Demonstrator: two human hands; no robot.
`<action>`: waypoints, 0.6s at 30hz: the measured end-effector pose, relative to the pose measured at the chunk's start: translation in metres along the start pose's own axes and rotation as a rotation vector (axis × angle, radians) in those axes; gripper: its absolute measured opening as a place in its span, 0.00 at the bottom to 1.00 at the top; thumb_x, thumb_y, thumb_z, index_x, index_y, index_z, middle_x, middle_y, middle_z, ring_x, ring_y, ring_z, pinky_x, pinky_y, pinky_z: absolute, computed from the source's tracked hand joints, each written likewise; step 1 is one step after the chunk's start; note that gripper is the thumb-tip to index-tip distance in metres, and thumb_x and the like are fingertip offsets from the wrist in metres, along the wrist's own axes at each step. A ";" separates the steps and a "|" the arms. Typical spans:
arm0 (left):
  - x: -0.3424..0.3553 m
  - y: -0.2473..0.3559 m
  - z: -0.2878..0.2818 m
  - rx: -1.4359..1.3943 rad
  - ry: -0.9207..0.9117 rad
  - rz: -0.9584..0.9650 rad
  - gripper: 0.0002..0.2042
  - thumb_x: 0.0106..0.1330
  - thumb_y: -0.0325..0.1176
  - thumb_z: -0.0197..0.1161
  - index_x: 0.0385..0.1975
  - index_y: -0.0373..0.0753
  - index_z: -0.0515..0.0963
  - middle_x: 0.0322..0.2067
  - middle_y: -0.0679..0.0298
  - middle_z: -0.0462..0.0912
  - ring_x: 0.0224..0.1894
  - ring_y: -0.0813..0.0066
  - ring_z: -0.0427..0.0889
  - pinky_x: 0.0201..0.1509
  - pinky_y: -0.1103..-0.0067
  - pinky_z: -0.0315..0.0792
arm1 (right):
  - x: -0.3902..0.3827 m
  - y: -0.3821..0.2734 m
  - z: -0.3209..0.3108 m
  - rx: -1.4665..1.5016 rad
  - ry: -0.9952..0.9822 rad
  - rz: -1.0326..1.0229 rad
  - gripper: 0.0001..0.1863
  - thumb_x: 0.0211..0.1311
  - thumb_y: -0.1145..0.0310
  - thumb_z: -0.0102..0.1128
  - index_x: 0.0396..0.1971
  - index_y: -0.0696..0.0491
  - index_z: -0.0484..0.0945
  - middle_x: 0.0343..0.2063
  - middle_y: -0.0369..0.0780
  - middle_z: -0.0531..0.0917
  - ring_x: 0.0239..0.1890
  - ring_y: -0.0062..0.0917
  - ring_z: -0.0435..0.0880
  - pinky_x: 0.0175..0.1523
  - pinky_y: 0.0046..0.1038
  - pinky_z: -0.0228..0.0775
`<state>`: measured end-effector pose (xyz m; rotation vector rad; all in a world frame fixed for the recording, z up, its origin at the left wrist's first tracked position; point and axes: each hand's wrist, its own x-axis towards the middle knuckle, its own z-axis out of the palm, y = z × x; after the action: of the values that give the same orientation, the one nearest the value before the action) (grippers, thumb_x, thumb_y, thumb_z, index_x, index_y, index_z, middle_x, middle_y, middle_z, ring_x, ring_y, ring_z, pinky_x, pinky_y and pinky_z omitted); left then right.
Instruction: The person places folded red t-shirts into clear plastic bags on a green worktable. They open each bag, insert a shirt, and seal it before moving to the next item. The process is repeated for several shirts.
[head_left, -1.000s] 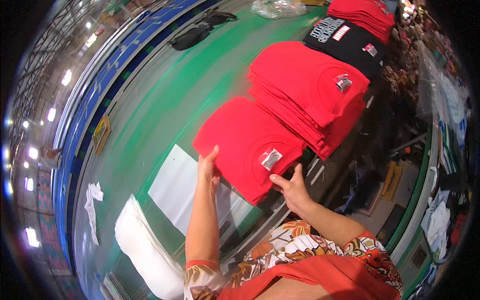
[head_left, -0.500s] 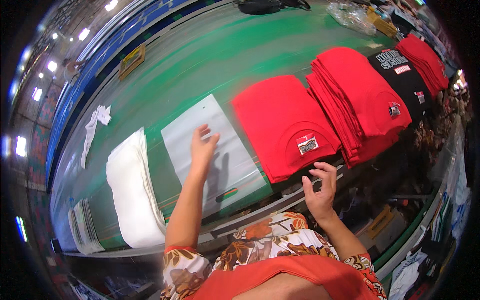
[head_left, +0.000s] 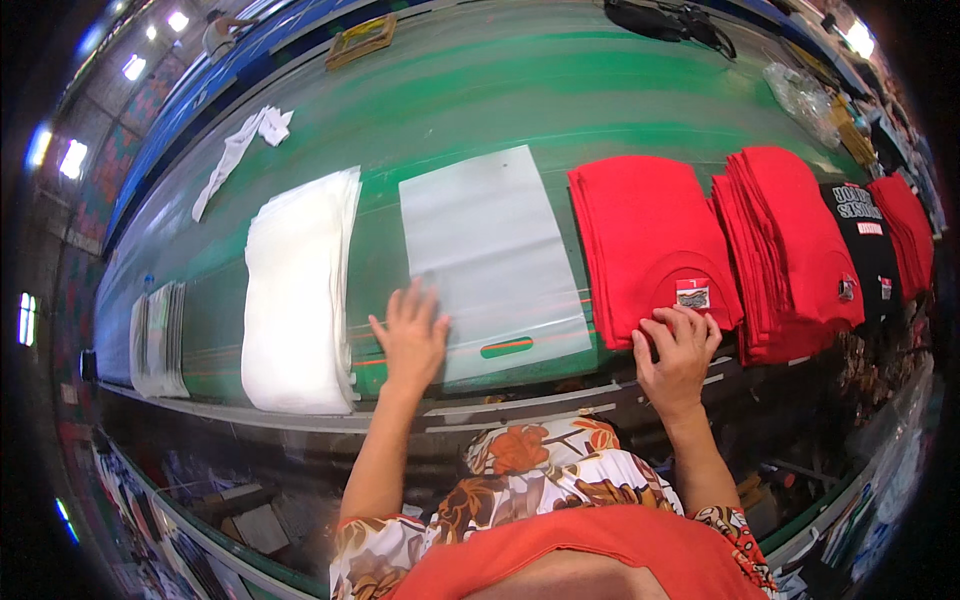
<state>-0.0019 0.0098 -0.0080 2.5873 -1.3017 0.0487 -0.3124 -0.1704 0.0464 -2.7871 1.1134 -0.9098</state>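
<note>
A flat translucent plastic bag (head_left: 490,230) with a cut-out handle lies on the green table in front of me. My left hand (head_left: 412,335) is open with its fingers spread, at the bag's near left edge. To the right, a stack of folded red T-shirts (head_left: 645,215) has its collar and label toward me. My right hand (head_left: 680,355) reaches the near edge of that stack, just below the label. Its fingers are bent but apart, touching the top shirt without a visible grip. Left of my left hand lies a pile of white sheets (head_left: 298,295), possibly flat bags.
A second red shirt stack (head_left: 785,240), a black printed shirt (head_left: 858,230) and more red shirts (head_left: 903,235) continue rightward. At far left stands a small pile of clear bags (head_left: 160,340). A white cloth strip (head_left: 240,150) and a black bag (head_left: 665,20) lie farther back.
The view has swung, shifting the table's contents. My left hand has come down from over the bag's middle to its near left edge. My right hand has moved onto the red shirt's edge.
</note>
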 end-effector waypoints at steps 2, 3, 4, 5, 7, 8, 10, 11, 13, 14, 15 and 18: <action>0.000 0.006 0.002 0.051 -0.067 0.066 0.25 0.69 0.45 0.57 0.66 0.51 0.69 0.73 0.67 0.58 0.74 0.51 0.54 0.67 0.32 0.38 | 0.013 -0.002 -0.002 0.037 0.007 -0.022 0.08 0.54 0.65 0.70 0.33 0.49 0.83 0.36 0.34 0.81 0.47 0.31 0.77 0.62 0.46 0.56; 0.002 0.006 0.006 0.046 -0.071 0.092 0.25 0.71 0.46 0.55 0.68 0.52 0.67 0.74 0.68 0.56 0.75 0.50 0.51 0.66 0.30 0.33 | 0.020 -0.001 -0.002 0.063 0.002 -0.033 0.08 0.54 0.66 0.69 0.33 0.49 0.83 0.35 0.34 0.82 0.45 0.31 0.78 0.62 0.45 0.57; 0.003 0.005 0.009 0.041 -0.077 0.119 0.25 0.72 0.47 0.53 0.69 0.54 0.66 0.75 0.70 0.54 0.76 0.50 0.47 0.65 0.27 0.29 | 0.028 0.000 -0.001 0.088 -0.004 -0.043 0.07 0.55 0.66 0.69 0.33 0.49 0.83 0.34 0.34 0.82 0.44 0.31 0.78 0.61 0.44 0.57; 0.007 0.004 0.013 0.056 -0.081 0.123 0.26 0.72 0.47 0.53 0.70 0.54 0.65 0.75 0.70 0.54 0.76 0.50 0.48 0.65 0.27 0.29 | 0.039 0.001 0.001 0.126 0.006 -0.078 0.06 0.57 0.67 0.67 0.33 0.50 0.82 0.32 0.35 0.82 0.41 0.31 0.78 0.59 0.41 0.59; 0.018 0.001 0.015 0.087 -0.085 0.141 0.27 0.73 0.49 0.52 0.71 0.54 0.63 0.75 0.70 0.54 0.76 0.49 0.49 0.65 0.28 0.29 | 0.059 0.012 0.005 0.127 -0.031 -0.082 0.05 0.57 0.68 0.67 0.33 0.50 0.81 0.32 0.36 0.81 0.41 0.32 0.79 0.58 0.41 0.60; 0.022 0.001 0.014 0.099 -0.096 0.144 0.27 0.73 0.50 0.51 0.70 0.54 0.63 0.74 0.69 0.55 0.76 0.49 0.50 0.65 0.27 0.30 | 0.070 0.020 0.009 0.129 -0.046 -0.081 0.05 0.57 0.68 0.66 0.33 0.50 0.81 0.32 0.36 0.81 0.41 0.32 0.79 0.57 0.40 0.60; 0.026 -0.001 0.012 0.123 -0.121 0.153 0.28 0.73 0.53 0.50 0.70 0.52 0.65 0.73 0.69 0.58 0.75 0.49 0.52 0.64 0.27 0.30 | 0.091 0.038 0.016 0.119 -0.069 -0.059 0.04 0.59 0.71 0.64 0.34 0.52 0.80 0.33 0.38 0.81 0.42 0.35 0.80 0.53 0.39 0.64; 0.025 -0.003 0.012 0.135 -0.123 0.140 0.28 0.72 0.54 0.50 0.69 0.52 0.65 0.73 0.69 0.58 0.75 0.49 0.52 0.64 0.27 0.30 | 0.101 0.049 0.023 0.121 -0.075 -0.044 0.05 0.59 0.73 0.63 0.35 0.54 0.80 0.34 0.40 0.82 0.42 0.37 0.80 0.52 0.39 0.66; 0.026 -0.005 0.012 0.150 -0.127 0.133 0.28 0.72 0.54 0.49 0.69 0.51 0.66 0.73 0.69 0.59 0.75 0.49 0.52 0.64 0.27 0.31 | 0.119 0.080 0.033 0.121 -0.097 0.009 0.06 0.60 0.74 0.61 0.37 0.55 0.80 0.36 0.41 0.82 0.44 0.39 0.80 0.51 0.40 0.69; 0.027 -0.004 0.010 0.143 -0.127 0.120 0.27 0.72 0.54 0.50 0.68 0.51 0.67 0.72 0.68 0.60 0.74 0.49 0.53 0.64 0.27 0.31 | 0.126 0.097 0.044 0.134 -0.117 0.038 0.07 0.61 0.74 0.60 0.39 0.56 0.81 0.38 0.42 0.82 0.45 0.39 0.80 0.51 0.40 0.70; 0.028 -0.002 0.006 0.136 -0.129 0.110 0.27 0.72 0.53 0.51 0.67 0.50 0.68 0.72 0.68 0.61 0.74 0.50 0.53 0.64 0.27 0.31 | 0.133 0.114 0.053 0.148 -0.137 0.071 0.08 0.62 0.74 0.59 0.40 0.56 0.81 0.40 0.42 0.83 0.47 0.40 0.80 0.52 0.41 0.71; 0.047 0.014 0.007 0.048 -0.056 0.116 0.24 0.70 0.49 0.54 0.64 0.48 0.72 0.69 0.65 0.65 0.73 0.51 0.56 0.65 0.27 0.33 | 0.149 0.161 0.074 0.375 -0.157 0.113 0.12 0.63 0.78 0.54 0.45 0.59 0.80 0.46 0.47 0.82 0.53 0.43 0.79 0.57 0.40 0.72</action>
<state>0.0141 -0.0367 -0.0050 2.5677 -1.4868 0.0284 -0.2888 -0.4005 0.0274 -2.4196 0.9520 -0.7780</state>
